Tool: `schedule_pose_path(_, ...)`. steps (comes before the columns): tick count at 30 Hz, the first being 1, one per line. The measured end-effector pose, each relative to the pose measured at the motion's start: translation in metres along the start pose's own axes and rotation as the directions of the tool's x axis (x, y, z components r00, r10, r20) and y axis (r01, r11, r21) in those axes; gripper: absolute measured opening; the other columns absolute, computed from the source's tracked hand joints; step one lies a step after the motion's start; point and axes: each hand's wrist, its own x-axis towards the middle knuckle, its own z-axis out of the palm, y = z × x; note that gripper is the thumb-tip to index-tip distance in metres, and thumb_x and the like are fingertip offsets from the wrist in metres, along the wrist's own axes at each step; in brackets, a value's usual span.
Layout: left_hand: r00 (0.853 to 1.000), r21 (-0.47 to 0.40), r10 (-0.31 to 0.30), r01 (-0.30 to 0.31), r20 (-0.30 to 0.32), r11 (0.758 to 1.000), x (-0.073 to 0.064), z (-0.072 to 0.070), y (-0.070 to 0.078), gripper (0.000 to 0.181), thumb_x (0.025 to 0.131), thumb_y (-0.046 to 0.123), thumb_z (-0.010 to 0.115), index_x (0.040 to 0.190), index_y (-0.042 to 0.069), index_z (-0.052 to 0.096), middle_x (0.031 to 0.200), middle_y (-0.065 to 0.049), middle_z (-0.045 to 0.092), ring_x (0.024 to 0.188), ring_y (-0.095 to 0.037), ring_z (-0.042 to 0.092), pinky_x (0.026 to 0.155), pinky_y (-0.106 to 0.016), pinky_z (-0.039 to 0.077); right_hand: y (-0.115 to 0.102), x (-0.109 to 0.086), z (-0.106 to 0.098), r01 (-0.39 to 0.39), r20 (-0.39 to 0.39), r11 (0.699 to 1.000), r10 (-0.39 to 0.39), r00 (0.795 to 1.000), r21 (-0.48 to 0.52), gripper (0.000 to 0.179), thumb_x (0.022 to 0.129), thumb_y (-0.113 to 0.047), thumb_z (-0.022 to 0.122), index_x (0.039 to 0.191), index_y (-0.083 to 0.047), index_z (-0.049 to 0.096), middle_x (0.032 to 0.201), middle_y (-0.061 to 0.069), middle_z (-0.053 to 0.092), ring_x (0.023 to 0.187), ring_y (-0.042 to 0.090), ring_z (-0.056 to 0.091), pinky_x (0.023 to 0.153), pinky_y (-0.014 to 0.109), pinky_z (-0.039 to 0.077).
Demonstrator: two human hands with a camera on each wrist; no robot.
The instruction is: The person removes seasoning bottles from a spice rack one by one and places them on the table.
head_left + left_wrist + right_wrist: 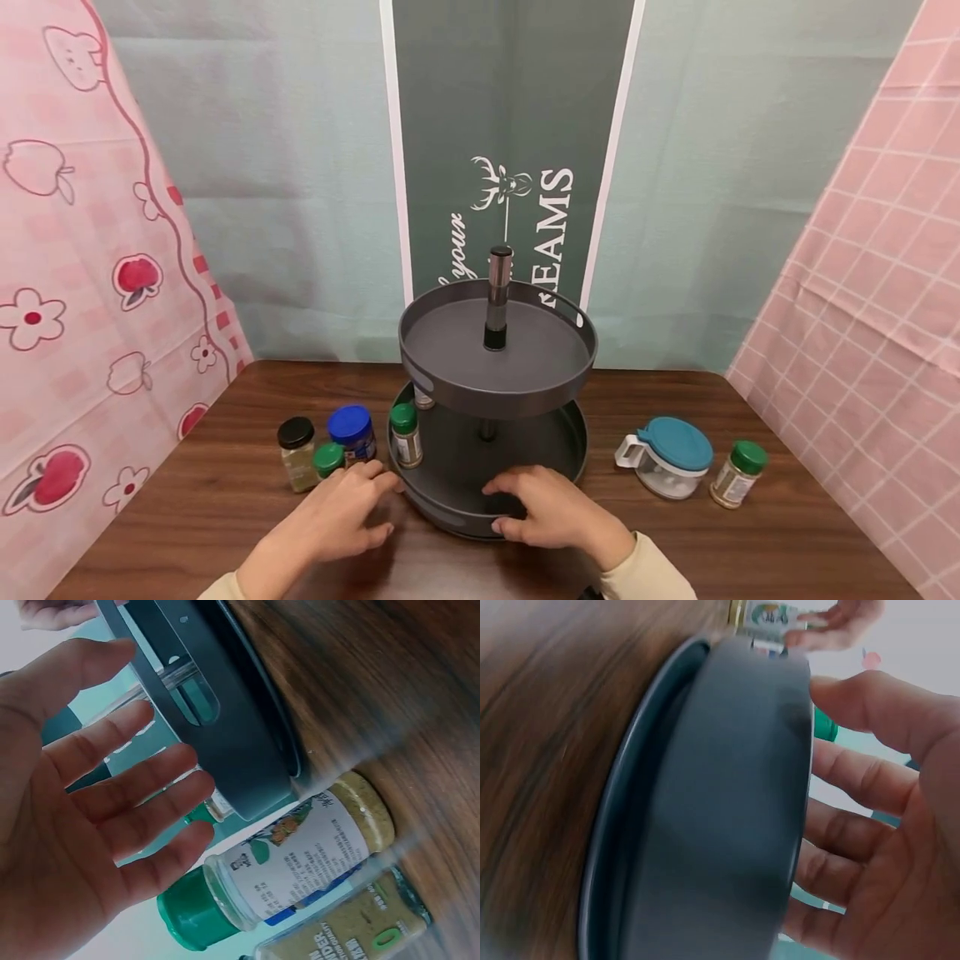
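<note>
A dark grey two-tier round turntable stands on the table; its lower tray (450, 518) carries a green-capped spice jar (407, 442) and a second small jar (424, 397) partly hidden under the upper tray (525, 403). My right hand (551, 510) is at the front rim of the lower tray, fingers reaching over it and thumb at the edge. In the right wrist view, the tray wall (720, 795) hides those fingertips. Left of it my left hand (333, 518) hangs with loose, spread fingers, empty, beside another green-capped jar (292, 859).
On the left stand a black-lidded jar (300, 462) and a blue-lidded jar (354, 431), close to the left hand. To the right are a clear seasoning pot with a teal lid (675, 454) and a green-capped jar (738, 475). A metal post (498, 292) rises from the upper tray.
</note>
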Motion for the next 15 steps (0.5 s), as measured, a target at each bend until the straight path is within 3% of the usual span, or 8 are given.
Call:
schedule_pose_path(8, 0.998, -0.014, -0.037, 0.037, 0.048, 0.999, 0.002, 0.006, -0.003, 0.034, 0.073, 0.025, 0.076, 0.102, 0.011, 0.064, 0.09, 0.001, 0.053, 0.076, -0.017, 0.054, 0.059, -0.034, 0.046, -0.018, 0.016, 0.01, -0.002, 0.043, 0.998, 0.004, 0.999, -0.061, 0.029, 0.081, -0.015, 0.068, 0.11, -0.014, 0.066, 0.102, -0.006, 0.06, 0.091, 0.008, 0.057, 0.072, 0.025, 0.047)
schedule_pose_path(15, 0.99, -0.032, -0.077, 0.081, 0.114, 0.996, 0.003, 0.009, -0.004, 0.038, 0.072, 0.025, 0.077, 0.104, 0.008, 0.064, 0.091, 0.0, 0.052, 0.081, -0.019, 0.056, 0.065, -0.037, 0.048, -0.025, 0.02, 0.017, 0.033, -0.039, 0.993, -0.038, 0.999, -0.111, 0.021, 0.074, -0.001, 0.067, 0.09, -0.015, 0.069, 0.084, -0.009, 0.059, 0.073, 0.002, 0.055, 0.059, 0.017, 0.043)
